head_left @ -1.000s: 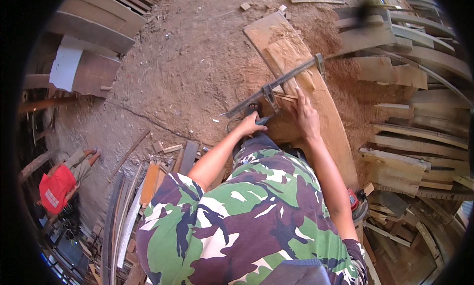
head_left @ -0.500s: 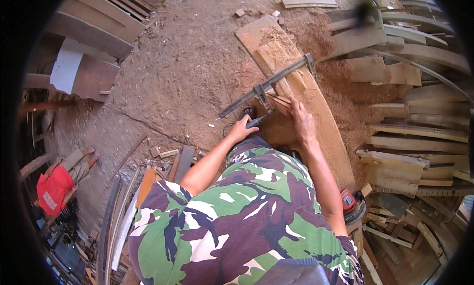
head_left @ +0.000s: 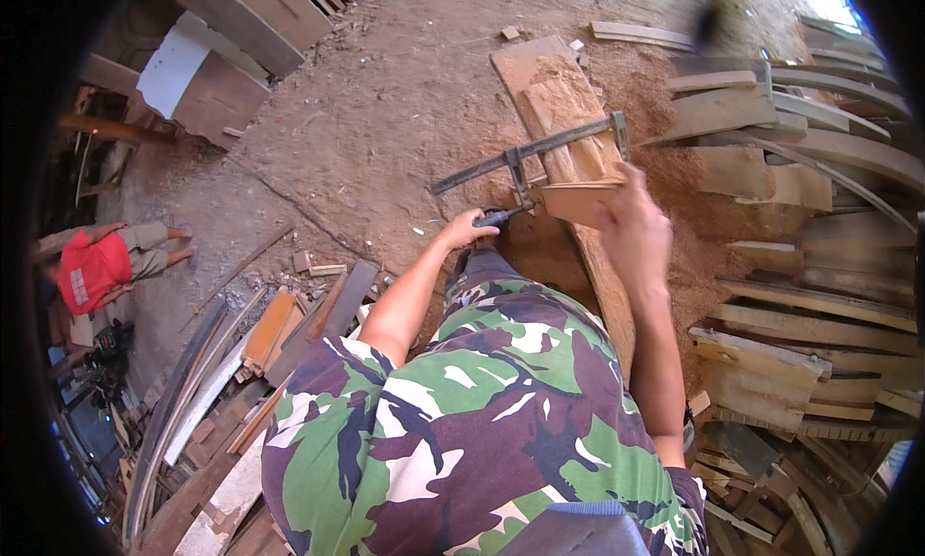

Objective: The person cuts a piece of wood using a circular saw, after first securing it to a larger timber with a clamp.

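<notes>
A long metal bar clamp (head_left: pixel 568 136) lies across a wooden workpiece (head_left: pixel 557 103) on a wide plank (head_left: pixel 511 63). My left hand (head_left: pixel 462 230) is closed round the clamp's dark screw handle (head_left: pixel 493 218), on the near side of the plank. Between the fingers of my right hand (head_left: pixel 638 226) is a thin, flat piece of wood (head_left: pixel 576 203). Its left end reaches to the clamp screw; I cannot tell whether they touch. The right fingers are slightly blurred.
Curved and straight boards (head_left: pixel 771 315) are stacked along the right. Sawdust (head_left: pixel 689 209) lies beside the plank. Offcuts (head_left: pixel 275 330) pile up at lower left. A person in a red shirt (head_left: pixel 94 272) is at the far left, near boards (head_left: pixel 207 93).
My right hand has lifted and shifted right, and the thin wood piece now shows its broad face. My left hand stays at the clamp handle. The whole view has turned slightly.
</notes>
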A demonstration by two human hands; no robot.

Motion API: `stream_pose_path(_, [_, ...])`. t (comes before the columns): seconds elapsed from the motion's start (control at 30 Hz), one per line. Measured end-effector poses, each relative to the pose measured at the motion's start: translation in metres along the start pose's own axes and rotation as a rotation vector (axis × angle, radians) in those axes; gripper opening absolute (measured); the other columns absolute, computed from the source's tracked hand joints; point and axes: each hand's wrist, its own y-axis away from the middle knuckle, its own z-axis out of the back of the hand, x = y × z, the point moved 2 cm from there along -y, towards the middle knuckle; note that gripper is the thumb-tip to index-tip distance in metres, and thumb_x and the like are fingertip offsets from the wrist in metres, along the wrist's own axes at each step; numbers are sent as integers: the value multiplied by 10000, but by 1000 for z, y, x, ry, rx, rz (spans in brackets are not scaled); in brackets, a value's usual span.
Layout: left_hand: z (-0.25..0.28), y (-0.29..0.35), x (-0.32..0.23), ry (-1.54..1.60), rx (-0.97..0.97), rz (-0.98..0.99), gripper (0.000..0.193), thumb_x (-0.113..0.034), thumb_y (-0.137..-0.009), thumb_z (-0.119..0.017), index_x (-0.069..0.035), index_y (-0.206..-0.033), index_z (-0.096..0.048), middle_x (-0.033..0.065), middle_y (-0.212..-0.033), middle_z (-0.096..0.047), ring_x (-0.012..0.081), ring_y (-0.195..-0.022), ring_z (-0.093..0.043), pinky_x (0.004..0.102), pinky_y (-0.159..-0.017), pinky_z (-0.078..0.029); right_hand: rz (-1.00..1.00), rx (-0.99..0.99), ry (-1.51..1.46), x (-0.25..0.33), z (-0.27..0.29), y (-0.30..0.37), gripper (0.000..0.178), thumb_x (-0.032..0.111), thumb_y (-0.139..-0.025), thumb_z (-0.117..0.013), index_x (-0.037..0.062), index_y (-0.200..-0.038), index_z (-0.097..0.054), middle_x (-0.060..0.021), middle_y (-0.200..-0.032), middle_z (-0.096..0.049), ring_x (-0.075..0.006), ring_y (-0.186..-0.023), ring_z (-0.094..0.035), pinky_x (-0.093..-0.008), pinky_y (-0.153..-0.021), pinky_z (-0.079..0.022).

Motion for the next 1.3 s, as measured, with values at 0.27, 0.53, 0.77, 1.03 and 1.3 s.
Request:
stream_pose_path(0.27, [-18, 4, -19, -265, 25, -30, 553, -524, -865, -853, -42, -1105, -726, 181, -1012, -764, 341, -994, -739, 460, -861, -559, -321, -240, -310, -137, 63, 149, 594, -9, -870, -823, 111, -1415, -619, -104, -1094, -758, -238, -1027, -757, -389, -896, -608])
stream_pose_path(0.53, [-22, 23, -30, -153, -93, -168, 480, -407, -925, -816, -101, -1246, -633, 157, -1047, -729, 299, -989, -699, 444, -879, -539, -584, 77, 83, -263, -118, 222, 869, 193, -760, -910, 100, -1518, -496, -189, -1249, -711, -405, -1156, -697, -496, -1001, -566])
stream_pose_path(0.77, [9, 8, -31, -249, -76, -216, 450, -353, -886, -848, -77, -1171, -637, 185, -1095, -718, 352, -1057, -689, 474, -926, -532, -474, 114, 179, -226, -127, 80, 575, 293, -850, -866, 95, -1335, -628, -228, -1227, -739, -430, -1166, -705, -543, -971, -561])
stream_pose_path(1.03, [10, 3, -22, -288, -47, -246, 449, -353, -885, -839, -71, -1163, -627, 217, -1157, -717, 419, -1155, -670, 505, -974, -522, -385, -170, -169, -110, -36, 60, 388, 189, -910, -828, 44, -1212, -634, -171, -1048, -805, -295, -913, -803, -401, -788, -634])
stream_pose_path(1.3, [21, 4, -35, -234, 101, -182, 480, -363, -902, -831, -72, -1202, -594, 245, -1195, -712, 433, -1179, -669, 516, -991, -519, -287, -319, -442, -90, -86, 49, 396, 78, -875, -879, -2, -1197, -663, -151, -986, -809, -206, -887, -794, -343, -761, -624])
